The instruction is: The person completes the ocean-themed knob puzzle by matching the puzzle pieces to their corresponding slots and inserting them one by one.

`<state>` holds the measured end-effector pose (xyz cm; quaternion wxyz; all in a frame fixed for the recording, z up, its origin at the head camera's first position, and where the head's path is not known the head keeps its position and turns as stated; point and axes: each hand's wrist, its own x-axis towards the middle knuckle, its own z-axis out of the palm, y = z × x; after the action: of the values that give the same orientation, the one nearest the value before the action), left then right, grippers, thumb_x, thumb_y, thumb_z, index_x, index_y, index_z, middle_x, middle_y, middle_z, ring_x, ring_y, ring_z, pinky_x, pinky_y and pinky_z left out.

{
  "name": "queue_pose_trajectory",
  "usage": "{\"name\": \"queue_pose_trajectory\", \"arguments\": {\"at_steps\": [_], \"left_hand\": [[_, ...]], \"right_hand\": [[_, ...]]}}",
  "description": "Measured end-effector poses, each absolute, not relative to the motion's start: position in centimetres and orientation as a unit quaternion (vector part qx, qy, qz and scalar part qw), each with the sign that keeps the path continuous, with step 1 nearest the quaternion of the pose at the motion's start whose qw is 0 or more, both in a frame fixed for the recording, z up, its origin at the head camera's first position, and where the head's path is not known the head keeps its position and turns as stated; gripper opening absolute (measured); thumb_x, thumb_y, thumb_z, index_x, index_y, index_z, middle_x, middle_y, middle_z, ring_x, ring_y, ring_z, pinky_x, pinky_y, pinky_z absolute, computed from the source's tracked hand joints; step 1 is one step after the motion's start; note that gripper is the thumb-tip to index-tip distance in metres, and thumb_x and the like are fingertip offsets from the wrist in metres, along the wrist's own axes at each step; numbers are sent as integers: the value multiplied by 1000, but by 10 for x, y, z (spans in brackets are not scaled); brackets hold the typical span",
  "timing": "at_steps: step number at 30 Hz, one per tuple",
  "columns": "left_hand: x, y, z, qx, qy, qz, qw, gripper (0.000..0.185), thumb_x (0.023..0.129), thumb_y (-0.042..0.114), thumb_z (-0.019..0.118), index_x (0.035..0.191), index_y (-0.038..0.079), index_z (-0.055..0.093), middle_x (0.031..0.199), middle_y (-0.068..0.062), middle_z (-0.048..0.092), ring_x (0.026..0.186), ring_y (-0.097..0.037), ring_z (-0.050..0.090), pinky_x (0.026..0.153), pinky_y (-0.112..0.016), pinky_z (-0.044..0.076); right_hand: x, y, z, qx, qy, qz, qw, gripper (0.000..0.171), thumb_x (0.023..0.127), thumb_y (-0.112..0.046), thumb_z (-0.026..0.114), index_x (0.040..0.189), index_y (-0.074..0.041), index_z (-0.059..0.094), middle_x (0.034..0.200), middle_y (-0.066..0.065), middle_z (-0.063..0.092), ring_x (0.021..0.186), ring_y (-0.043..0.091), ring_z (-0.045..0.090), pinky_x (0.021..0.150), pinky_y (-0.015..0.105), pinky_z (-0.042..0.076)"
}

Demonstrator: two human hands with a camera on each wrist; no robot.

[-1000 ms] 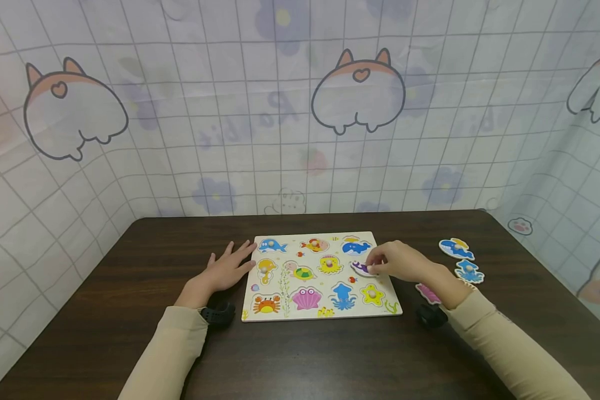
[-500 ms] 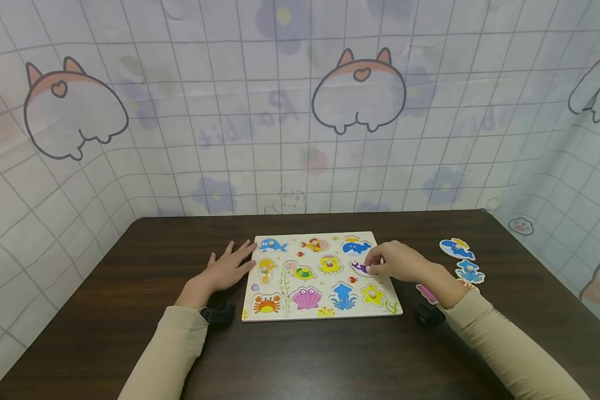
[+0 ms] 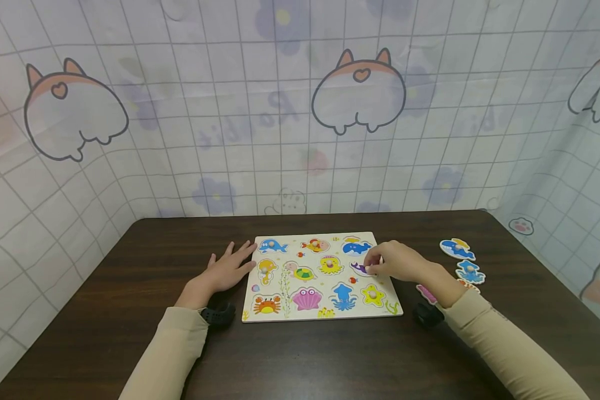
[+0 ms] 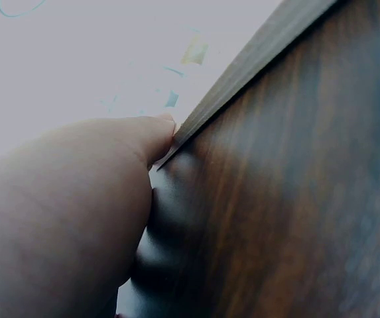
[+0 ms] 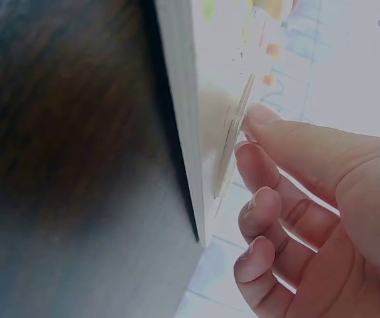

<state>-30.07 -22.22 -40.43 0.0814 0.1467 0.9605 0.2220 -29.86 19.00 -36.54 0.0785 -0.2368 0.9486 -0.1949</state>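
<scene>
1. Left hand (image 3: 222, 273): fingers straight and spread, touching the left edge of the board (image 3: 357, 312).
2. Between both hands: board, flat on the counter (image 3: 280, 361).
3. On the board's right side, just left of the right hand (image 3: 397, 263): purple piece (image 3: 358, 269), pinched between thumb and forefinger; cannot tell whether fully seated.
4. Just beside the right hand, nearer side, partly hidden: pink piece (image 3: 427, 294).
5. Right of both hands: whale piece (image 3: 456, 249), then squid piece (image 3: 470, 272).

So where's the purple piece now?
In the head view, the purple piece is pinched by the right hand at the board, right side, between its blue whale and yellow star.
</scene>
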Motion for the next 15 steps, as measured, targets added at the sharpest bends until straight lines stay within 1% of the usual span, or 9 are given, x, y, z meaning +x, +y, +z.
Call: {"name": "queue_pose_trajectory", "arguments": {"at_steps": [15], "left_hand": [[-302, -223, -407, 150, 961, 221, 77, 62, 111, 40, 43, 165, 15, 25, 170, -15, 16, 154, -45, 0, 112, -76, -5]], "right_hand": [[-298, 189, -367, -230, 949, -197, 85, 11, 94, -16, 76, 104, -13, 79, 95, -1, 71, 83, 17, 59, 73, 32, 52]]}}
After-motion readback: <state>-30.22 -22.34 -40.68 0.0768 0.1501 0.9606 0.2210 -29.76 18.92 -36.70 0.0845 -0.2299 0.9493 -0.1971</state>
